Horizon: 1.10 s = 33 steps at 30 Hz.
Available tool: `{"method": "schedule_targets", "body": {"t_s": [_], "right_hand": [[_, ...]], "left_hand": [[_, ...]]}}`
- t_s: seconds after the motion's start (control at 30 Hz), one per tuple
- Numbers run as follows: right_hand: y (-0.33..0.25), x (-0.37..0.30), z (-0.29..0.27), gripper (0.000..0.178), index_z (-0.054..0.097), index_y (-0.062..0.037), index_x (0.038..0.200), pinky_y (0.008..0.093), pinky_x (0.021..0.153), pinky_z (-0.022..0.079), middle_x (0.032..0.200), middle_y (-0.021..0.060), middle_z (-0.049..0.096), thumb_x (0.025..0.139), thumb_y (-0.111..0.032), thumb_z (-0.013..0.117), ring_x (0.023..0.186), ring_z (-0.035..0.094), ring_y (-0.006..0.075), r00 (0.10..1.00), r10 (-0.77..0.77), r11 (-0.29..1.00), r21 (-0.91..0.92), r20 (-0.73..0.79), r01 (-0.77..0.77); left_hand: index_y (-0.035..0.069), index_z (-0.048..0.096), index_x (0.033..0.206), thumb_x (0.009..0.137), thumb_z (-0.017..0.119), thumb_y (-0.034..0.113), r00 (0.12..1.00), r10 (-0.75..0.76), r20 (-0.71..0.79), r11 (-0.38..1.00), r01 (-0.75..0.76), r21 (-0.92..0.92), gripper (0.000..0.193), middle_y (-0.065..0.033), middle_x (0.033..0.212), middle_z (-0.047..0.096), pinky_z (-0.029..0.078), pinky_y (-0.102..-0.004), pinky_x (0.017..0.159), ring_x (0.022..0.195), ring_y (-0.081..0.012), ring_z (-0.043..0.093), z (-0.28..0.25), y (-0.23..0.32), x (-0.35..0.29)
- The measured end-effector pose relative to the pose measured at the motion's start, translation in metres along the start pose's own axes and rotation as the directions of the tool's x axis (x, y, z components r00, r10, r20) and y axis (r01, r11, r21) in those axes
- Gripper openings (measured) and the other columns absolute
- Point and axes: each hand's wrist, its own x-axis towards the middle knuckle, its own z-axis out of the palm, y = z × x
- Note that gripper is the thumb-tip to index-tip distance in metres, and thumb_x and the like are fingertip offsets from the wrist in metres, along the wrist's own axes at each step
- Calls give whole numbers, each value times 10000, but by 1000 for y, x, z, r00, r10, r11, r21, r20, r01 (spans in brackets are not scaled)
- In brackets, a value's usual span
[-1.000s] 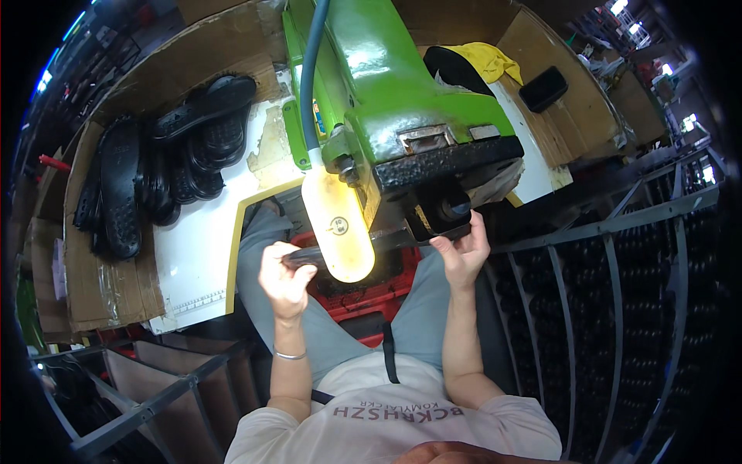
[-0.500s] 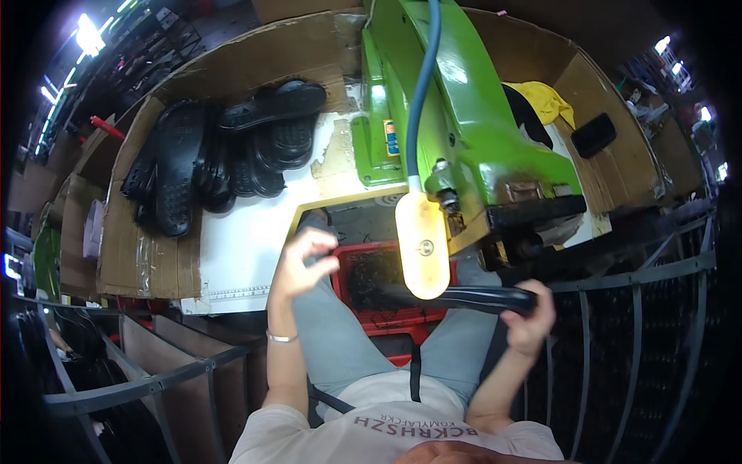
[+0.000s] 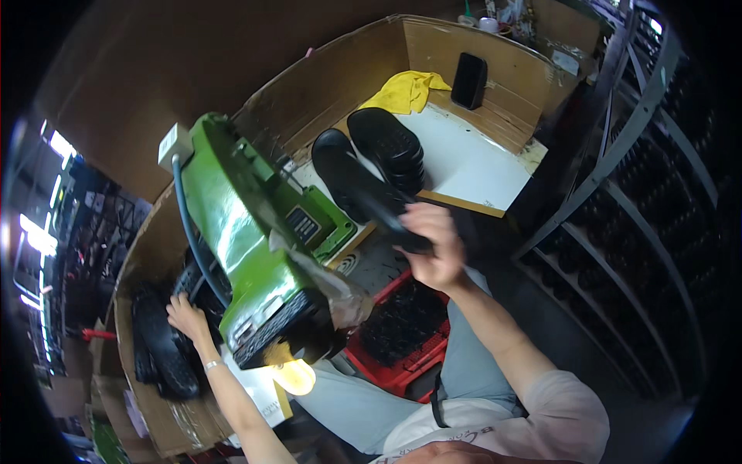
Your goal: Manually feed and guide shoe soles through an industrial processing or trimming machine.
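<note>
My right hand (image 3: 434, 246) grips a black shoe sole (image 3: 386, 218) and holds it above the table edge, close to two black soles (image 3: 371, 158) lying on the white tabletop (image 3: 471, 162). My left hand (image 3: 185, 315) reaches down to the left of the green machine (image 3: 255, 247) and touches a pile of black soles (image 3: 158, 348) on the lower left bench. Whether its fingers close on one is hidden by the machine.
A red crate (image 3: 402, 340) with dark pieces sits between my knees. A yellow cloth (image 3: 406, 89) and a black block (image 3: 469, 79) lie at the back of the cardboard-walled table. A lit lamp (image 3: 292, 377) hangs under the machine. Metal racks (image 3: 641, 232) stand at right.
The view has swung right. My right hand moved the black sole up from my lap toward the white tabletop; my left hand left the machine front and reached to the sole pile.
</note>
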Motion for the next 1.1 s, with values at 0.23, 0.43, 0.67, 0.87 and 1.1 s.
{"method": "schedule_targets", "body": {"t_s": [0.23,0.43,0.67,0.87,1.1], "right_hand": [[97,-8,84,391,547,-26,1068,444,960,403,1037,139,572,698,-22,676,1022,539,348,976,-42,997,-57,212,55],[33,-42,44,614,506,-32,1280,408,988,384,1249,152,521,721,-128,741,1191,483,317,898,274,962,-104,345,-254],[-60,-159,-2,748,340,7,1408,336,981,407,1302,101,438,811,-210,735,1202,458,211,314,710,42,407,631,-912],[-47,-106,-25,764,372,36,1358,334,1009,385,1314,124,434,758,-180,792,1207,441,219,590,750,465,396,299,-792],[-35,-104,-22,775,373,35,1364,333,991,413,1325,131,440,738,-122,800,1219,447,221,611,729,551,265,309,-791]], "left_hand": [[1,576,996,716,714,2,932,-154,-329,735,-115,-668,312,-119,930,583,441,-367,835,887,-259,557,-124,23,-87],[-20,531,971,596,685,-31,992,-125,-23,457,37,-889,405,-121,925,532,433,-344,829,873,-241,527,-209,9,-213],[-18,577,879,587,797,-36,952,23,306,-18,306,-952,366,-50,795,533,468,-291,712,770,-159,540,-212,125,-229],[-48,577,1104,679,780,35,962,-2,273,-253,264,-931,478,-90,988,620,479,-310,850,929,-201,598,-207,178,-211],[-60,567,1104,709,768,70,949,35,314,-365,304,-880,462,-107,1009,600,476,-292,846,933,-195,595,-172,179,-229]]}}
